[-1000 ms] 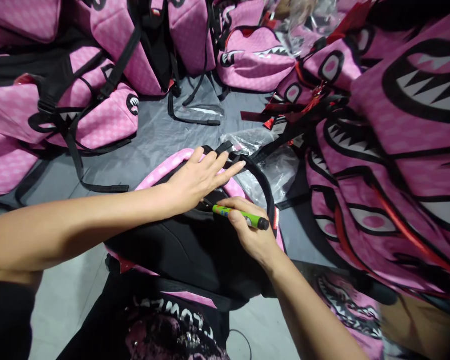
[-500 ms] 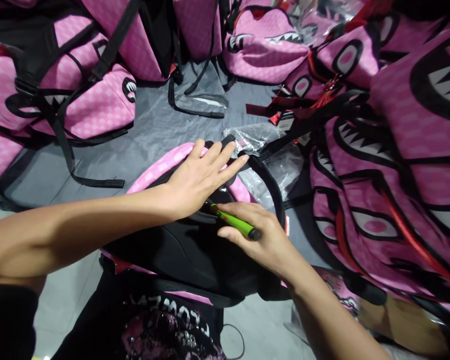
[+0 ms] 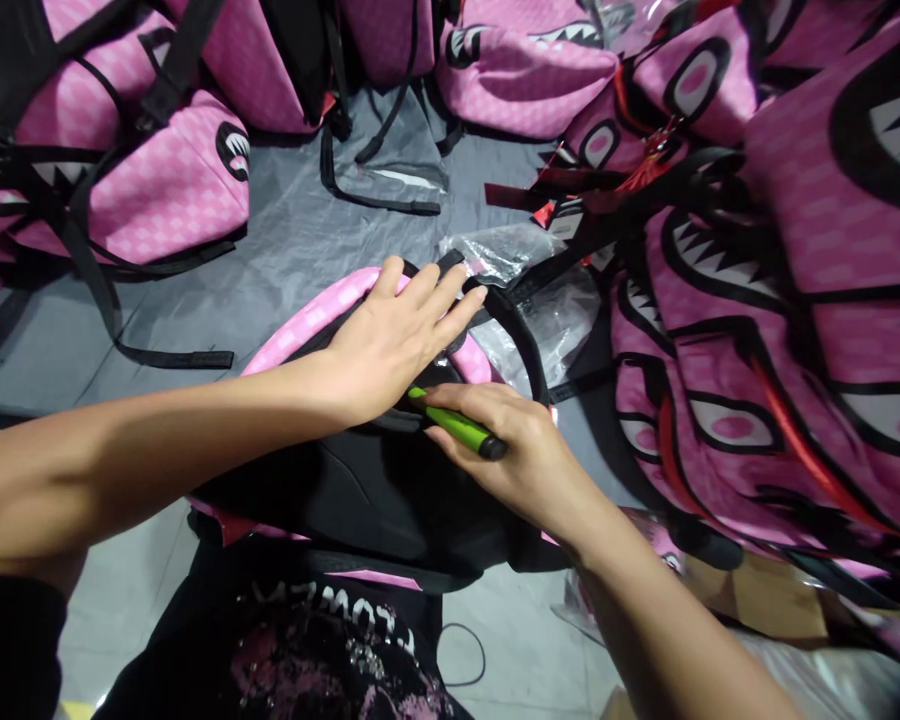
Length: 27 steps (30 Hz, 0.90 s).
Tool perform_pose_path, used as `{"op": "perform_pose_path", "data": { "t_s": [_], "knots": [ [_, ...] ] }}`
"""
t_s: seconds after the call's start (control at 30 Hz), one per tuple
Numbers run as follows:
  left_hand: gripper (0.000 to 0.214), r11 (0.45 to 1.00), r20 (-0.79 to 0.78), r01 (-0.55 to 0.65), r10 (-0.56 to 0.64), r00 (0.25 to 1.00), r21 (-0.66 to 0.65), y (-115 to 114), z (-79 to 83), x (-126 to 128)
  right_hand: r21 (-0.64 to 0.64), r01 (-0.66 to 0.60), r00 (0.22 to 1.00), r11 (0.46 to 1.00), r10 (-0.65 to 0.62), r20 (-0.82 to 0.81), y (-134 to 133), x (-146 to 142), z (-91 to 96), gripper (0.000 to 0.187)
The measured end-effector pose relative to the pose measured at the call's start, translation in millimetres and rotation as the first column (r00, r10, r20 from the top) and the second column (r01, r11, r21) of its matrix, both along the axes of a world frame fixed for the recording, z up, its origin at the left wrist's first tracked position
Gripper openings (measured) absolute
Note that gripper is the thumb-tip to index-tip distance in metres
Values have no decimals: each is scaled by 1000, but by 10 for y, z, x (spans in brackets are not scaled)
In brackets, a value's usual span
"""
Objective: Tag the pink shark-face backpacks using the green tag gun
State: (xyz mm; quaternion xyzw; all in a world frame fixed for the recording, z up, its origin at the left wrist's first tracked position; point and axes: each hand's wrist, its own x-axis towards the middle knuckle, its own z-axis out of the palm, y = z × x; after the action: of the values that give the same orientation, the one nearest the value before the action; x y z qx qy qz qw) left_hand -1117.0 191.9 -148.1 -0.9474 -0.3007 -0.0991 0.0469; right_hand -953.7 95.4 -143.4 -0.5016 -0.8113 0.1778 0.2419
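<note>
A pink and black backpack [image 3: 360,490] lies in front of me at the table's near edge, its black side facing up. My left hand [image 3: 401,335] rests flat on its upper part, fingers stretched and slightly spread beside the black strap [image 3: 521,335]. In my right hand [image 3: 495,430] is a green marker pen [image 3: 457,428] with a black end, gripped between thumb and fingers. The pen's front end points at the black fabric just below my left palm; its tip is hidden there.
Pink backpacks with shark-mouth prints [image 3: 720,420] crowd the right side. More pink bags [image 3: 180,180] stand at the left and a pink pouch [image 3: 525,85] at the back. Clear plastic wrap [image 3: 555,330] lies behind my backpack on the grey table cover [image 3: 285,210].
The view has shifted slightly, so the bags sit a little higher and further left. The green pen has rolled or turned in my right hand; its printing no longer shows. My left hand stays flat.
</note>
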Motion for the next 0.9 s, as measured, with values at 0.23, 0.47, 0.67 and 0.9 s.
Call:
{"op": "perform_pose_path", "data": {
  "t_s": [0.23, 0.47, 0.67, 0.9],
  "knots": [
    [71, 998, 64, 6, -2, 998, -55, 16, -34, 12, -19, -42, 999, 999, 42, 9, 44, -35, 61, 19],
    [71, 1000, 88, 4, -3, 996, -10, 41, -72, 16, -35, -59, 998, 998, 58, -24, 62, -50, 63, 22],
    [70, 1000, 46, -13, 13, 999, -3, 38, -62, 23, -83, -52, 996, 995, 46, -73, 72, -79, 41, 25],
    [67, 996, -76, -50, 55, 996, 71, 28, -18, 23, -62, 102, 992, 993, -106, -63, 22, -183, -6, 18]
  ]
}}
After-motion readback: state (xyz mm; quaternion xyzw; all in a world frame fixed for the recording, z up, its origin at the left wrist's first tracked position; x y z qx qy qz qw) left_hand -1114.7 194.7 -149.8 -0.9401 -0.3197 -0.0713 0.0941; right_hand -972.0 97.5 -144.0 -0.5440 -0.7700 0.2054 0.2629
